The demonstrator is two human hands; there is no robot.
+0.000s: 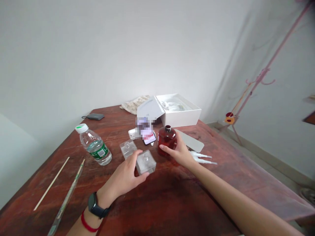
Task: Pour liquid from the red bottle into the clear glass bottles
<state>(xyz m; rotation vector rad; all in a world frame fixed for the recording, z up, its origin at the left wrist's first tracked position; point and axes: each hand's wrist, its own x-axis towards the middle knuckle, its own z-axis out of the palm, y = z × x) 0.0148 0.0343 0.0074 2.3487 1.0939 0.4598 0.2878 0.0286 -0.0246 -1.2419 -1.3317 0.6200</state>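
My left hand [123, 176] is curled around a small clear square box [146, 162] with a round knob on its lid; thumb and fingers sit at its sides. Just behind stands a second clear knobbed box [127, 149], close to my fingers. My right hand [181, 153] grips a dark red-amber glass bottle [166, 144] with a short open neck. The bottle is upright, and I cannot tell whether its base touches the table. Beside my right wrist lie white plastic droppers [200, 157]. A lit phone [149, 137], partly blurred out, is behind the boxes.
A water bottle [95, 146] stands left, near a bare chopstick [51, 183] and a wrapped pair [67, 196]. At the back are a grey pouch [95, 116], a cloth [134, 104] and an open white box [182, 117]. A pale flat slab [193, 141] lies right of the amber bottle.
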